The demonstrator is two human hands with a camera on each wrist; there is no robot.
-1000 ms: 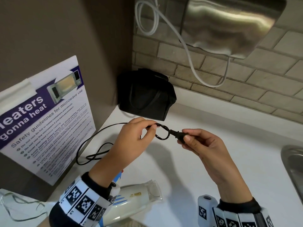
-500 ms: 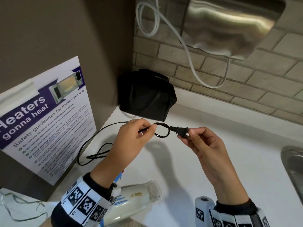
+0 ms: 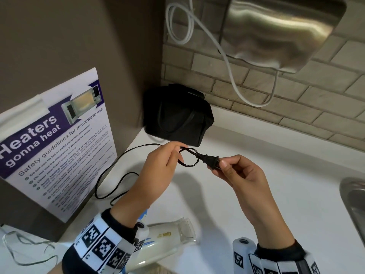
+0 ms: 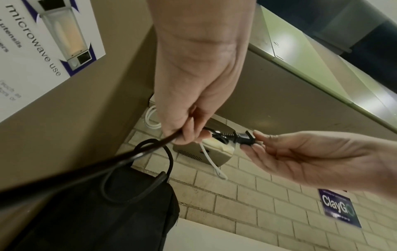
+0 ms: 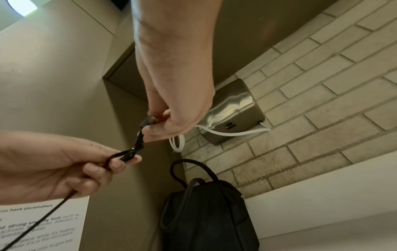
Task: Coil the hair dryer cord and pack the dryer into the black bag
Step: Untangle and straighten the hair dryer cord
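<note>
White countertop (image 3: 276, 175) below a beige brick-tile wall (image 3: 296, 99). Brushed steel wall-mounted hand dryer (image 3: 276, 26) high on the tiles, with a white looping cable (image 3: 233, 82) hanging under it. Purple and white microwave safety poster (image 3: 57, 143) leaning against the brown side panel at left. Stainless sink rim (image 3: 353, 196) at the right edge.

Soft black fabric bag with cord handles (image 3: 177, 117) standing in the back corner, against the panel and the tiles. Cream plastic hair dryer (image 3: 164, 242) lying on its side on the counter at the near edge, partly hidden under the left wrist, well apart from the bag.

Thin black power cord (image 3: 110, 175) trailing in loose curves over the counter at left, then up to the hands, where one small loop sits between them, raised just in front of the bag.

Left hand (image 3: 158, 173) curled, thumb and forefinger pinching the cord at the loop's crossing. Right hand (image 3: 243, 178) pinching the black two-pin plug (image 3: 209, 160) between thumb and fingertips (image 4: 259, 135), remaining fingers loosely bent.
</note>
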